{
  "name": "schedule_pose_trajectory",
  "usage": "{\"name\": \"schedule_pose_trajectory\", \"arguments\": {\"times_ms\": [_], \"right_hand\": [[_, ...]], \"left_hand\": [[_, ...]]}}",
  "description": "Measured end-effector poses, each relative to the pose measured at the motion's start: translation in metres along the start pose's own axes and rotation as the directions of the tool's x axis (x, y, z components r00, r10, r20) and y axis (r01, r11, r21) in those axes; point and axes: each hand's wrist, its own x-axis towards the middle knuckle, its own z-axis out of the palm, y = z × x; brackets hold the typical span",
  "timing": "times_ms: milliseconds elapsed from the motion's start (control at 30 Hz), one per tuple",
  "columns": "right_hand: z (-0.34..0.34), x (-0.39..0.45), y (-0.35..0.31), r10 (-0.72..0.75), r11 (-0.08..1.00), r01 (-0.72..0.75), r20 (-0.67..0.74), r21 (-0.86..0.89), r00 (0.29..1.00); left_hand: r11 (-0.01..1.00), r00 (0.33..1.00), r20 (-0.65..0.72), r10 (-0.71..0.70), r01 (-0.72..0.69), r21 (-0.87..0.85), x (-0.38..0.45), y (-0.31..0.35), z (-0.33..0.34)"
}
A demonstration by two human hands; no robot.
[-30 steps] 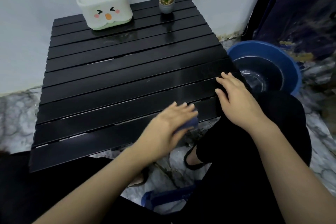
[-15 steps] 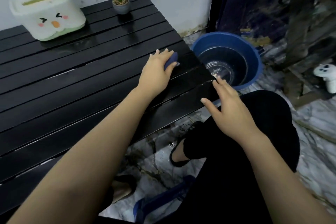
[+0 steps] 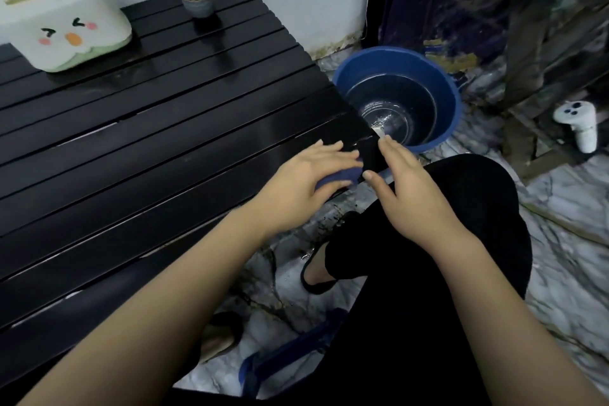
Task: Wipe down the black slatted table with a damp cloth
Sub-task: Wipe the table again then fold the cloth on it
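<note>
Head view. Black slatted desk (image 3: pixel 148 128): long slats are seen running left to right, ending at the right edge near the blue basin (image 3: pixel 451 102) on the floor. Blue damp cloth (image 3: pixel 336 179): pressed under the left hand (image 3: pixel 306 181) at the near right corner of the desk, the grip clamped on it, fingers spread over the top. Right hand (image 3: pixel 408 188): laid just beside the cloth at the desk's corner, fingers apart, nothing held. The unwiped stretch is judged to lie leftward along the slats; the left hand is nearer.
</note>
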Motion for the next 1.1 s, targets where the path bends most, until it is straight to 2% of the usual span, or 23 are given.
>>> {"name": "schedule_pose_trajectory", "arguments": {"times_ms": [200,267,333,367,433,467,533,567,600,667,700,800,867,900,967,1033,1067,1100], "right_hand": [[0.002,0.003,-0.020,-0.027,0.999,0.026,-0.027,-0.039,0.999],[0.006,0.006,-0.036,-0.085,0.995,0.085,-0.008,-0.049,0.996],[0.014,0.011,-0.055,-0.155,0.986,0.157,0.032,-0.049,0.987],[0.019,0.014,-0.065,-0.191,0.980,0.193,0.054,-0.047,0.980],[0.033,0.020,-0.089,-0.261,0.964,0.265,0.103,-0.031,0.960],[0.041,0.023,-0.103,-0.297,0.953,0.301,0.128,-0.013,0.946],[0.057,0.028,-0.131,-0.371,0.928,0.371,0.179,0.034,0.911],[0.065,0.030,-0.145,-0.409,0.912,0.407,0.204,0.053,0.889],[0.073,0.032,-0.158,-0.448,0.893,0.445,0.225,0.065,0.865],[0.088,0.034,-0.182,-0.516,0.854,0.514,0.256,0.079,0.818],[0.095,0.036,-0.192,-0.546,0.834,0.546,0.265,0.083,0.795],[0.113,0.038,-0.211,-0.611,0.781,0.619,0.297,0.079,0.734],[0.121,0.038,-0.216,-0.627,0.763,0.643,0.321,0.067,0.710],[0.124,0.039,-0.217,-0.629,0.759,0.648,0.331,0.063,0.704],[0.130,0.038,-0.217,-0.625,0.757,0.651,0.344,0.051,0.700],[0.134,0.036,-0.215,-0.614,0.762,0.646,0.362,0.039,0.702],[0.135,0.034,-0.215,-0.609,0.764,0.644,0.369,0.034,0.702],[0.137,0.033,-0.215,-0.606,0.765,0.644,0.372,0.029,0.703]], "left_hand": [[0.996,0.998,-0.017,-0.056,0.055,-0.064,-0.069,0.028,0.001],[0.975,0.991,-0.033,-0.132,0.123,-0.183,-0.090,0.040,-0.003],[0.904,0.960,-0.088,-0.267,0.218,-0.367,-0.109,0.051,-0.016],[0.867,0.929,-0.145,-0.339,0.249,-0.432,-0.117,0.055,-0.025],[0.843,0.831,-0.324,-0.452,0.279,-0.459,-0.134,0.053,-0.047],[0.852,0.763,-0.426,-0.487,0.307,-0.425,-0.143,0.047,-0.058],[0.845,0.606,-0.596,-0.527,0.447,-0.292,-0.167,0.026,-0.077],[0.814,0.550,-0.645,-0.531,0.541,-0.209,-0.180,0.014,-0.083],[0.769,0.522,-0.663,-0.537,0.626,-0.130,-0.195,0.004,-0.086],[0.690,0.518,-0.634,-0.574,0.723,-0.034,-0.221,-0.008,-0.082],[0.688,0.537,-0.609,-0.583,0.725,-0.020,-0.231,-0.006,-0.074],[0.787,0.671,-0.513,-0.535,0.617,-0.013,-0.242,0.022,-0.052],[0.814,0.710,-0.416,-0.568,0.558,-0.161,-0.246,0.045,-0.050],[0.789,0.690,-0.383,-0.614,0.537,-0.299,-0.247,0.056,-0.056],[0.735,0.593,-0.442,-0.673,0.470,-0.488,-0.251,0.063,-0.078],[0.757,0.416,-0.640,-0.645,0.464,-0.461,-0.253,0.055,-0.100],[0.751,0.330,-0.714,-0.617,0.516,-0.411,-0.252,0.046,-0.108],[0.730,0.272,-0.761,-0.589,0.583,-0.356,-0.251,0.036,-0.115]]}}
